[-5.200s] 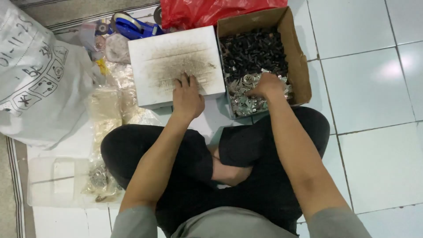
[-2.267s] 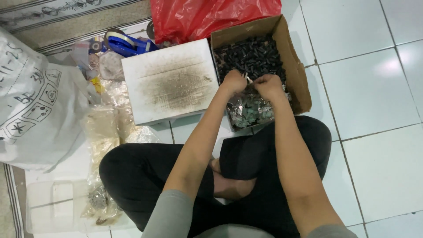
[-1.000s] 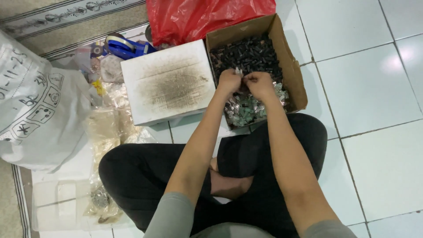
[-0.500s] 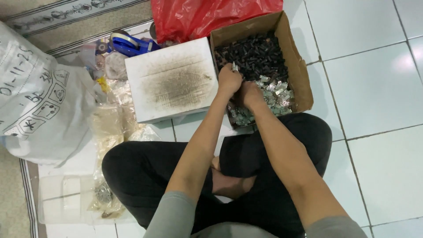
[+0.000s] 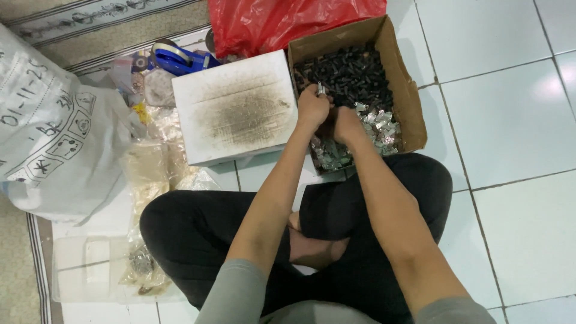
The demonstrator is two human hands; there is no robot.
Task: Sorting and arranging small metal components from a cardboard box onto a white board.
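Both hands work inside a brown cardboard box (image 5: 408, 102) of small parts on the tiled floor.

Head view: the left hand (image 5: 313, 108) pinches a few small silver pieces (image 5: 321, 90) over the dark pieces (image 5: 351, 75); the right hand (image 5: 347, 125) rests curled among the silver ones, its grip hidden. Beside the box sits a smudged white box (image 5: 237, 108), a red plastic bag (image 5: 270, 21) behind, a white printed sack (image 5: 51, 138) left.

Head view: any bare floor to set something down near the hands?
Bare white tile floor right of the cardboard box, past the knee. Small strip between the stained white box and the legs. Crowded: left side, with white sack and plastic bags; left hand and right hand fill the cardboard box.
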